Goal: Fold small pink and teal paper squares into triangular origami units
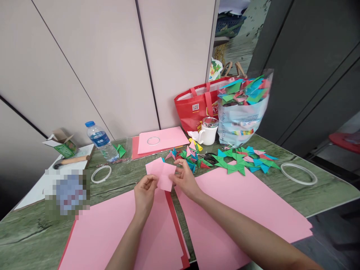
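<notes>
Between my two hands is a small pink piece of paper (164, 176), creased and partly folded, held up over the table. My left hand (145, 195) pinches its left edge between thumb and fingers. On the right side, my right hand (186, 180) grips the paper's other edge. Below them lie large pink paper sheets (120, 228), with red sheets showing along their edges, and another pink stack (242, 210) to the right. Just beyond my hands is a pile of folded paper pieces (191, 153) in green, blue, red and pink.
Behind stand a water bottle (101, 140), a white mug (209, 131), a red bag (191, 105) and a plastic bag of folded pieces (242, 112). Star-shaped paper rings (236, 165) and a white ring (299, 174) lie right. A hammer-like tool (74, 160) lies left.
</notes>
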The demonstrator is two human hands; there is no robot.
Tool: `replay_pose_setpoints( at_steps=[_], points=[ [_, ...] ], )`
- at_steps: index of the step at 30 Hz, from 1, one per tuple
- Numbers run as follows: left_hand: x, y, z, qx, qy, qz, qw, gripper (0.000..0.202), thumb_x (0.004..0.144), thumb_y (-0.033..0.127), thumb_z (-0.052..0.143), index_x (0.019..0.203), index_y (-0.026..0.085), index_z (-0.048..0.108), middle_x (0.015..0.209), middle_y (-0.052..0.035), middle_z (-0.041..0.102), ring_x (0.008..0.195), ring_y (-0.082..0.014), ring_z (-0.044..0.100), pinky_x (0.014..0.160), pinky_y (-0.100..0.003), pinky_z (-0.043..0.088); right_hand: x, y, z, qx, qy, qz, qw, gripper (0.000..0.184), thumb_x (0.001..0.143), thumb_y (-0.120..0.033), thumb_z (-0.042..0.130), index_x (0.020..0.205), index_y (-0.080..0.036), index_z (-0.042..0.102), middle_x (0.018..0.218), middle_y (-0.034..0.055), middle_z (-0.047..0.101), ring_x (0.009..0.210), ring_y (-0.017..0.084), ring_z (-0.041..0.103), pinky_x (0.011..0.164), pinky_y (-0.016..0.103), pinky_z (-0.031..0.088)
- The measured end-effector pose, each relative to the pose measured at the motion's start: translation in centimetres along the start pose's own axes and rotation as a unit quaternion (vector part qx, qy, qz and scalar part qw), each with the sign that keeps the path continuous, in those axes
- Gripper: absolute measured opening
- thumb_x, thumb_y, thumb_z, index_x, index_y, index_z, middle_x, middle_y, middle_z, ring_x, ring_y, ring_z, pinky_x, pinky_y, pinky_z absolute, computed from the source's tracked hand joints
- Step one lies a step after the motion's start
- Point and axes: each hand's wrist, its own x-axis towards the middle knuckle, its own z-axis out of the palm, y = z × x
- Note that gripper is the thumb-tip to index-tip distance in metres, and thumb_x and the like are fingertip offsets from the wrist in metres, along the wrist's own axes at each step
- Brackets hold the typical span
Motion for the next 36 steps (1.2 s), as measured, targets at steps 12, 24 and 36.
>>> replay_pose_setpoints(
  at_steps=[12,24,36],
  points=[
    [0.4,0.3,-0.6,-0.02,-0.006,-0.065,0.998,0.038,0.062,0.026,0.068,0.099,0.015,0.065,0.079,-0.0048,0.067,0.062,-0.0113,0.056,0.058,-0.022,0.045,0.3,-0.6,-0.9,-0.164,-0.12,-0.103,0.974,0.028,0.068,-0.007,0.053,0.085,-0.024,0.068,0.1,0.0042,0.053,0.093,0.018,0.055,0.068,0.027,0.05],
    [-0.1,1.1,0.1,-0.026,-0.053,-0.078,0.995,0.04,0.06,0.023,0.069,0.099,0.016,0.066,0.063,0.0008,0.061,0.057,-0.0097,0.052,0.06,-0.021,0.045,0.4,-1.0,-0.6,-0.158,-0.037,-0.069,0.984,0.022,0.06,-0.033,0.071,0.07,-0.017,0.062,0.074,0.0016,0.057,0.068,0.014,0.056,0.061,0.026,0.049],
    [-0.5,0.9,0.6,-0.086,-0.05,-0.115,0.988,0.053,0.054,0.021,0.075,0.106,0.016,0.062,0.081,-0.0037,0.069,0.075,-0.0171,0.063,0.076,-0.032,0.05,0.3,-0.7,-0.3,-0.107,0.007,-0.051,0.993,0.023,0.06,-0.031,0.071,0.072,-0.016,0.058,0.073,0.0015,0.057,0.067,0.014,0.056,0.061,0.026,0.048]
  ],
)
